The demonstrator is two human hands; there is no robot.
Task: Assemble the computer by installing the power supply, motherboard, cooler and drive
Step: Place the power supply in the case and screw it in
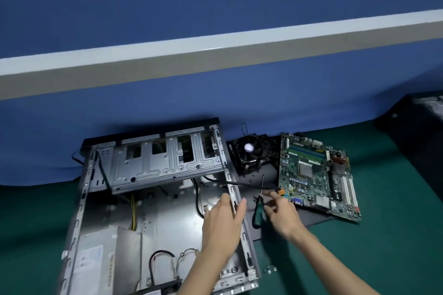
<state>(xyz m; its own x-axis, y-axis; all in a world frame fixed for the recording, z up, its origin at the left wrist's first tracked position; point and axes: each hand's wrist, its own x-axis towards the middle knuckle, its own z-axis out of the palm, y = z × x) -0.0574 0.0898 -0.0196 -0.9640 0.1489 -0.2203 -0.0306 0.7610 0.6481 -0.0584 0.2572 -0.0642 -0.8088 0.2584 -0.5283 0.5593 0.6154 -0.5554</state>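
Note:
The open metal computer case lies flat on the green table. A power supply sits in its near left corner, and the drive cage is swung up at the back. My left hand rests with straight fingers on the case's right side wall. To the right, my right hand hovers with curled fingers over a green-handled screwdriver that lies on a dark mat; whether it touches the tool is unclear. The motherboard lies on the mat at the right. The cooler with its fan stands behind.
A few small screws lie on the table by the case's near right corner. Loose cables run inside the case. A blue partition wall rises directly behind. A dark object stands at the far right.

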